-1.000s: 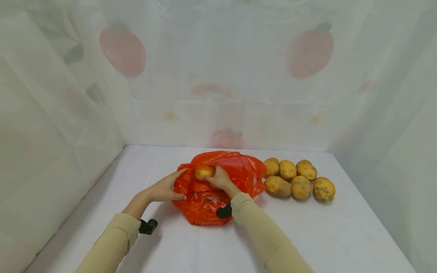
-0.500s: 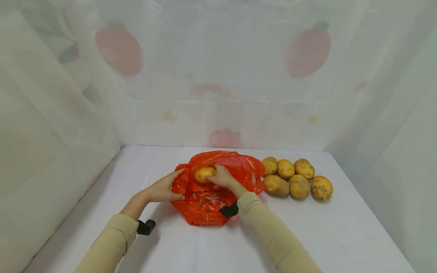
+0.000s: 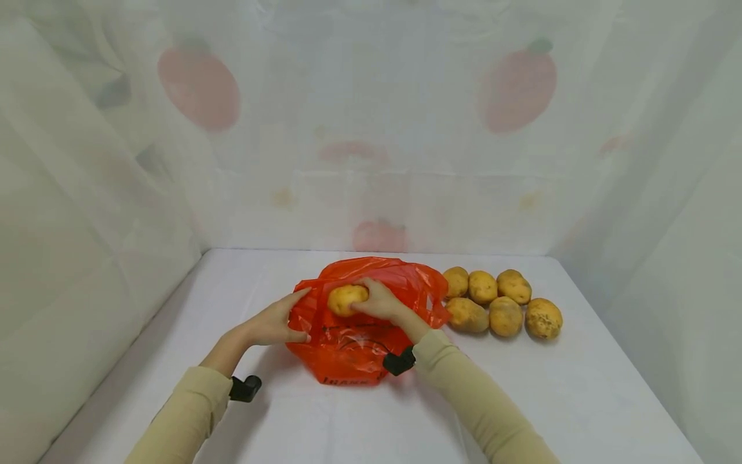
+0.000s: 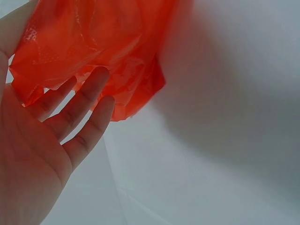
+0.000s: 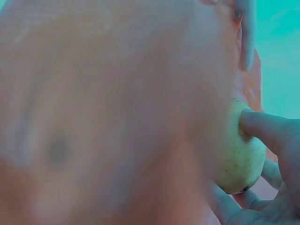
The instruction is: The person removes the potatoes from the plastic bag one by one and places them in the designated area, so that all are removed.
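Note:
A red plastic carrier bag [image 3: 353, 361] with dark print lies on the table, its mouth bunched up and gaping. My right hand [image 3: 379, 301] grips a yellow potato [image 3: 344, 300] at the bag's mouth. In the right wrist view the thumb presses on one side of that potato [image 5: 246, 159] and fingers curl under it, while blurred film covers much of the picture. At the bag's left side is my left hand [image 3: 275, 323], fingers spread apart. The left wrist view has its nearly straight fingers [image 4: 70, 117] against the red film.
To the right of the bag, several potatoes [image 3: 505, 316] lie in two rows on the white table [image 3: 551, 399], the nearest ones right at the bag's edge. White curtains [image 3: 290, 129] with printed fruit close off the back and both sides.
The gripped potato has gone from red-tinted inside the bag's mouth to plain yellow, moving slightly toward me with the right hand and forearm. The left hand keeps its place at the bag.

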`<action>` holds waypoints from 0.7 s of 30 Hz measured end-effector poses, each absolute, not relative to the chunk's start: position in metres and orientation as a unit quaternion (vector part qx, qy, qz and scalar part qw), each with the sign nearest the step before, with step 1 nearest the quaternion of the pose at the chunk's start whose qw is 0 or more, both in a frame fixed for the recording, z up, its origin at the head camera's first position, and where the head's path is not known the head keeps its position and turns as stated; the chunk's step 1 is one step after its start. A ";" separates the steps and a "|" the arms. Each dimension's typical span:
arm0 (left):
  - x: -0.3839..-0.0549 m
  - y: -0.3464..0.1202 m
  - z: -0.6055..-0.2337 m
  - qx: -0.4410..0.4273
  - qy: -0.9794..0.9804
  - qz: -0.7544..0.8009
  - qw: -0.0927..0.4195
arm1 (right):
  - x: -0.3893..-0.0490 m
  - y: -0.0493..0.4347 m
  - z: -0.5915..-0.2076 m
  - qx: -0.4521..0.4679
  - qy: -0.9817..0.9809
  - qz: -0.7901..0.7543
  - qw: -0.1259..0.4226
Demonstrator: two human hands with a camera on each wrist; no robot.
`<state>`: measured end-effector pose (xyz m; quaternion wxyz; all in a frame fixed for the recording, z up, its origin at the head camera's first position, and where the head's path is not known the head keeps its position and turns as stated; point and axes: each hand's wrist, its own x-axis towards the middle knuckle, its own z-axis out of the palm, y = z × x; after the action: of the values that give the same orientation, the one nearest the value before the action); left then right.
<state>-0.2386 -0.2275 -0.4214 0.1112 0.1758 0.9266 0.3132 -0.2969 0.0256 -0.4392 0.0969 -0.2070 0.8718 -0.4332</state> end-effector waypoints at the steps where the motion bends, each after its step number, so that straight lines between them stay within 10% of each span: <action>1: -0.239 -0.228 -0.422 0.176 0.927 0.311 0.111 | -0.296 0.026 -0.437 -0.211 0.871 -0.433 0.097; 21: -0.240 -0.228 -0.423 0.180 0.928 0.307 0.108 | -0.269 0.048 -0.409 -0.292 0.877 -0.378 0.058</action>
<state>-0.2399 -0.2280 -0.4230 0.1083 0.1800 0.9282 0.3071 -0.2690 0.0484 -0.4087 0.0576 -0.2918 0.8768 -0.3778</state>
